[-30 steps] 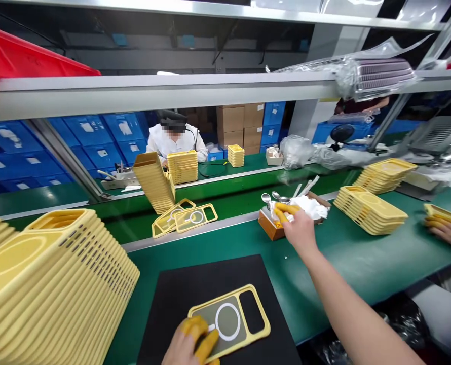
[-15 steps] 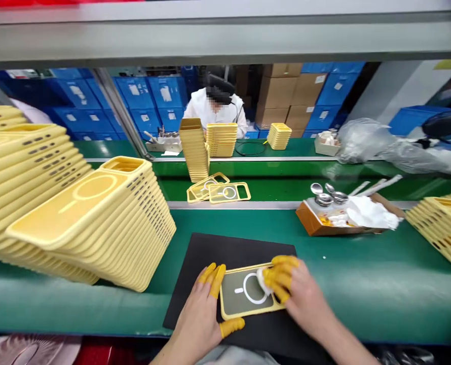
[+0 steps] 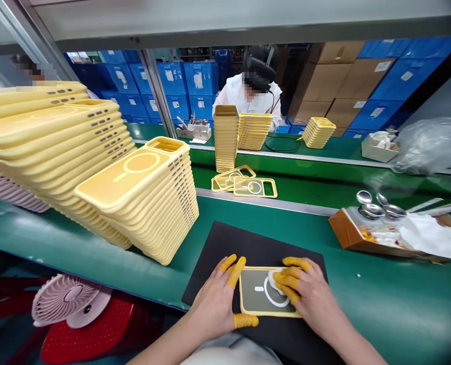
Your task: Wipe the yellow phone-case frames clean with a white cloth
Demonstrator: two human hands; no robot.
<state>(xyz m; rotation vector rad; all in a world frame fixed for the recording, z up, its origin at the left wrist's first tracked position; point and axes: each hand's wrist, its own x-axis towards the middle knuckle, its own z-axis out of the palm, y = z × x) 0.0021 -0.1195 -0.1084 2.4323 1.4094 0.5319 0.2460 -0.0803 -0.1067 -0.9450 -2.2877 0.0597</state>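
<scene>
A yellow-rimmed phone case [image 3: 254, 296] with a translucent grey back and a white ring lies flat on a black mat [image 3: 225, 238]. My left hand [image 3: 220, 299], in yellow finger cots, holds the case at its left end, index finger by the upper corner and thumb along the lower edge. Pinched in my right hand [image 3: 305, 284], also in yellow finger cots, is a small white wiping cloth [image 3: 274, 280], pressed on the case over the ring. That hand covers the case's right end.
Tall stacks of yellow phone cases [image 3: 142, 187] stand at left. Loose cases [image 3: 254, 187] lie on the ledge ahead. At right is a cardboard tray [image 3: 347, 230] with metal-lidded bottles and white cloths. A person [image 3: 244, 96] sits across; a pink fan [image 3: 71, 299] is lower left.
The view has swung left and tilted, so the bench appears further right and the fan shows more. My right hand and the cloth have shifted slightly on the case; my left hand keeps its place.
</scene>
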